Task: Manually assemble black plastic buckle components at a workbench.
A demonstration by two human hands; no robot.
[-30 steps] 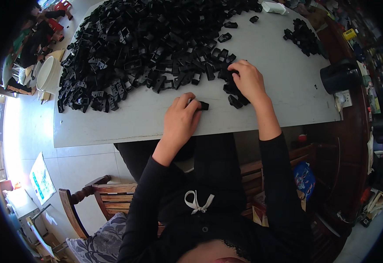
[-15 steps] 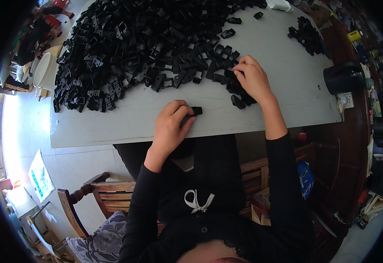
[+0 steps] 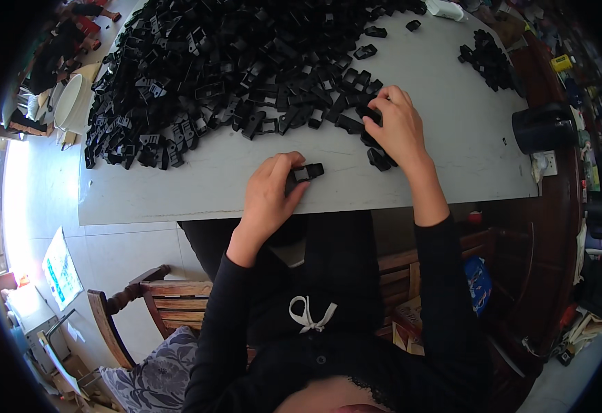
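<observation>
My left hand is closed around a small black plastic part with a squarish opening, held just above or on the tabletop near its front edge. My right hand is further off to the right, thumb and fingers pinched on another black plastic part. Beneath and beside that hand lie a few more black parts, partly covered by it. A large heap of similar black plastic parts spreads over the far and left side of the table, its edge close to my right fingertips.
The grey table also bears a smaller cluster of black parts at the far right and a white object at the back. A black jug-like vessel stands by the right edge. A wooden bench with a cushion is below.
The left hand's part has turned slightly, showing more of its opening. My right hand stays over the same parts, fingers shifted a little. The whole view has moved slightly.
</observation>
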